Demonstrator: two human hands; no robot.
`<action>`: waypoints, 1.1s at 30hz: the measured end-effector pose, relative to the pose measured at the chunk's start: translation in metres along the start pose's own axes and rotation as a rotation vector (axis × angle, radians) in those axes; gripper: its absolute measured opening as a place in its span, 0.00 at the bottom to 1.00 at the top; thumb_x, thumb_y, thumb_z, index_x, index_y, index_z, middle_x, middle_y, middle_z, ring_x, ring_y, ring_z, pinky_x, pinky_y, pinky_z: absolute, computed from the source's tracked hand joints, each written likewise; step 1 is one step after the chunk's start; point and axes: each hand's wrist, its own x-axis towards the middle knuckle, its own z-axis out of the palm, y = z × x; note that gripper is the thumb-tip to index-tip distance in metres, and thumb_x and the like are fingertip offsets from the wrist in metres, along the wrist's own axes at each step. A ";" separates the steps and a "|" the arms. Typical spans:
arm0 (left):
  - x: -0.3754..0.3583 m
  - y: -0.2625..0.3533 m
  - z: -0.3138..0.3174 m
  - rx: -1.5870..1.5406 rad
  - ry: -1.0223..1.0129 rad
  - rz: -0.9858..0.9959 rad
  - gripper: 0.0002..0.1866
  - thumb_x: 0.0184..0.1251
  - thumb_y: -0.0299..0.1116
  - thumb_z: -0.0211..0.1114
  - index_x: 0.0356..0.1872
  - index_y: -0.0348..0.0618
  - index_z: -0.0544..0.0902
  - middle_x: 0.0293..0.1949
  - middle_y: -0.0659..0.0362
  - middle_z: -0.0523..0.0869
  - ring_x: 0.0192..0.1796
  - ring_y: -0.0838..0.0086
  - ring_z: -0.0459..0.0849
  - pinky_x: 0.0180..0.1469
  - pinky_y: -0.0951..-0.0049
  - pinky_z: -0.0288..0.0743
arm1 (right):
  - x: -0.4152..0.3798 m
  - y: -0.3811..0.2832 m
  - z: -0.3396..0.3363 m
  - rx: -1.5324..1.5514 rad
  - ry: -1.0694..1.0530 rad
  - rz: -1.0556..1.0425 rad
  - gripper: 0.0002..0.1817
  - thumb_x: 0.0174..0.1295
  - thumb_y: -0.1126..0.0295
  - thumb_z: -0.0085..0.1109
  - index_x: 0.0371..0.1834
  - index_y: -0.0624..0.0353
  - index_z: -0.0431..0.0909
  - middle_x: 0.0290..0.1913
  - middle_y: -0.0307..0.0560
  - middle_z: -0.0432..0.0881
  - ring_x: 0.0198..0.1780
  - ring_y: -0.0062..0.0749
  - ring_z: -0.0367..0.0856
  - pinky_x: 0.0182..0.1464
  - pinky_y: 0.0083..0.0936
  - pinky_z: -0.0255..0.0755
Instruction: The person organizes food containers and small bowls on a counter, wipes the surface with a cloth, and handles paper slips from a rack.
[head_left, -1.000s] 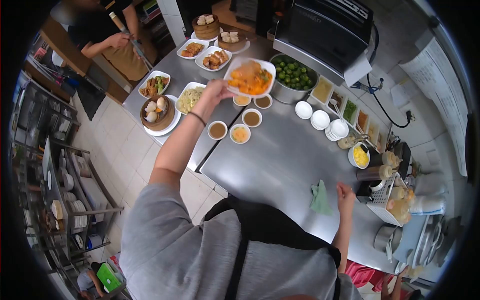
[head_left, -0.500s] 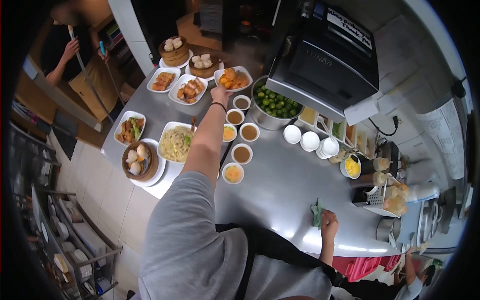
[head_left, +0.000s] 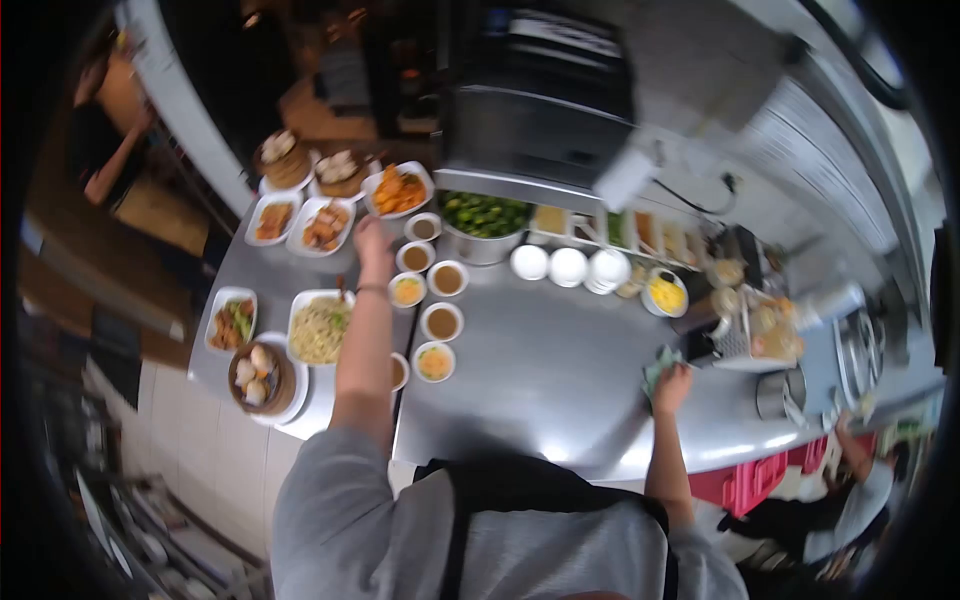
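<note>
My left hand (head_left: 373, 243) is just below the white dish of orange food (head_left: 400, 190) at the back of the counter. Motion blurs its fingers, and I cannot tell whether they touch the dish. Small cups of brown sauce (head_left: 447, 279) stand to its right, and a plate of fried rice (head_left: 319, 329) lies nearer me. Over on the right, my right hand (head_left: 673, 388) is closed on a green cloth (head_left: 660, 372) at the steel counter (head_left: 540, 400).
A pot of green fruit (head_left: 484, 235) stands below a black machine (head_left: 540, 130). Stacked white bowls (head_left: 568, 267), a bowl of yellow pieces (head_left: 666, 293) and bottles line the back. Bamboo steamers (head_left: 262, 378) sit at left. One person (head_left: 110, 150) stands far left, another (head_left: 850, 500) lower right.
The view has turned and shifted. My left hand has drawn back slightly from the orange food dish. My right hand has moved farther out with the green cloth.
</note>
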 end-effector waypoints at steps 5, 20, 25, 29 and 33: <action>-0.107 0.061 -0.015 0.219 -0.026 0.185 0.13 0.63 0.35 0.54 0.48 0.45 0.75 0.49 0.62 0.76 0.49 0.76 0.73 0.48 0.69 0.68 | -0.014 -0.043 0.042 0.225 -0.156 -0.141 0.26 0.60 0.65 0.44 0.59 0.67 0.59 0.62 0.67 0.57 0.64 0.57 0.52 0.66 0.43 0.44; -0.361 0.182 0.226 0.108 -0.703 0.708 0.14 0.62 0.36 0.56 0.41 0.36 0.80 0.43 0.57 0.82 0.45 0.76 0.78 0.44 0.77 0.71 | -0.091 -0.139 0.002 0.372 -0.485 -0.727 0.24 0.60 0.62 0.44 0.59 0.61 0.62 0.61 0.55 0.63 0.63 0.46 0.59 0.63 0.40 0.52; -0.390 0.202 0.260 -0.141 -0.934 0.534 0.15 0.60 0.28 0.54 0.46 0.28 0.73 0.44 0.49 0.79 0.46 0.68 0.78 0.45 0.72 0.74 | -0.037 0.054 -0.006 0.148 -0.048 -0.419 0.25 0.62 0.59 0.39 0.60 0.61 0.61 0.62 0.55 0.63 0.65 0.48 0.57 0.65 0.41 0.48; -0.403 0.197 0.264 -0.325 -0.981 0.369 0.11 0.58 0.27 0.55 0.39 0.30 0.75 0.40 0.50 0.79 0.44 0.68 0.78 0.46 0.69 0.76 | -0.035 0.173 -0.054 -0.049 -0.162 0.032 0.23 0.63 0.60 0.42 0.59 0.60 0.63 0.63 0.55 0.61 0.65 0.49 0.56 0.64 0.43 0.49; -0.410 0.197 0.273 -0.370 -0.958 0.446 0.09 0.58 0.27 0.54 0.37 0.30 0.74 0.39 0.51 0.79 0.43 0.68 0.78 0.46 0.67 0.77 | -0.038 0.209 -0.062 -0.116 -0.139 0.125 0.24 0.63 0.59 0.42 0.59 0.60 0.63 0.64 0.53 0.60 0.65 0.48 0.55 0.63 0.43 0.51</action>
